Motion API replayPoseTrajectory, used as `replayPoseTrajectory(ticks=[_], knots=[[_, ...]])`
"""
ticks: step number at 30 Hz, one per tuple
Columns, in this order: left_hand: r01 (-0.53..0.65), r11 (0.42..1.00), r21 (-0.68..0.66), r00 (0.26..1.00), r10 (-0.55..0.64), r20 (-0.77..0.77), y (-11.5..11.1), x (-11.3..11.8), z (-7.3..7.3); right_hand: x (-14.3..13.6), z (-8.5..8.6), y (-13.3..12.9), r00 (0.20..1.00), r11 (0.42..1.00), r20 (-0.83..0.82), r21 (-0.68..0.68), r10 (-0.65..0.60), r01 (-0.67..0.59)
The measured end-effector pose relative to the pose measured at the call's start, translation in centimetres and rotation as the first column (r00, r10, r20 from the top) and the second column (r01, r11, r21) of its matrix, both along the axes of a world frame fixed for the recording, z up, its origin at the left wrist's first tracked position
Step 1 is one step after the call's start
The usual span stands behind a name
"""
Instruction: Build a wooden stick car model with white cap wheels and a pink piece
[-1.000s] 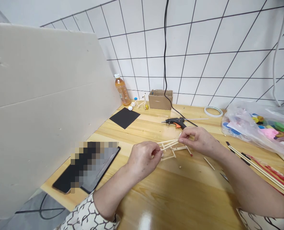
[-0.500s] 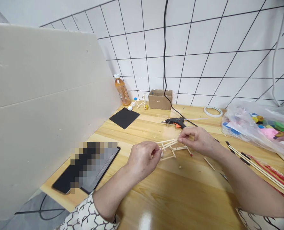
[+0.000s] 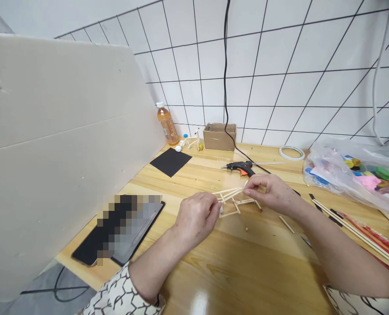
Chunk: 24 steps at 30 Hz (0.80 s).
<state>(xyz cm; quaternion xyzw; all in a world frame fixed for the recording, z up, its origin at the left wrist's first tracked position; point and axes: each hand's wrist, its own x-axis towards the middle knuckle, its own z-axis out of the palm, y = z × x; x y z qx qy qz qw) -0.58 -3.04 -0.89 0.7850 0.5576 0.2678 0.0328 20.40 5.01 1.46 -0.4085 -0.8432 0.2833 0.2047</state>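
My left hand (image 3: 196, 216) is closed around the left end of a small frame (image 3: 234, 204) built of thin wooden sticks glued together. A bit of white (image 3: 221, 209) shows by its fingertips; what it is I cannot make out. Just right of the sticks' upper ends, my right hand (image 3: 263, 189) is closed in a pinch. A small white round piece (image 3: 246, 185) peeks out at those fingertips, mostly hidden. One stick of the frame has a red tip, low on its right side. Behind the hands lies a black glue gun (image 3: 240, 167) with an orange trigger.
A cut stick (image 3: 286, 224) lies right of the frame, with long sticks (image 3: 352, 227) beyond. Farther back are a tape roll (image 3: 292, 152), a cardboard box (image 3: 219, 137), a bottle (image 3: 167, 124), black sheet (image 3: 171, 162) and plastic bag (image 3: 361, 170). Phone (image 3: 89, 245) sits left.
The stick frame has shifted slightly left and down, and its upper ends now sit a little apart from my right fingertips. Both hands have hardly moved.
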Motion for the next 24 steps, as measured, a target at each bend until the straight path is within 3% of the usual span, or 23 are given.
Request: replayPoseTrajectory(ticks=[15,19,24], knots=[[-0.032,0.998,-0.052,0.999,0.033,0.028,0.1,0.0,0.1,-0.2,-0.8,0.3,0.995,0.997,-0.062,0.012,-0.072,0.073],[-0.035,0.998,-0.051,0.999,0.036,0.033,0.1,0.0,0.1,0.1,-1.0,0.2,0.99,0.974,-0.028,-0.185,-0.14,0.132],[-0.052,0.996,-0.065,0.999,0.053,0.006,0.1,0.1,0.2,0.1,-1.3,-0.9,0.994,0.902,-0.021,-0.421,-0.11,0.091]])
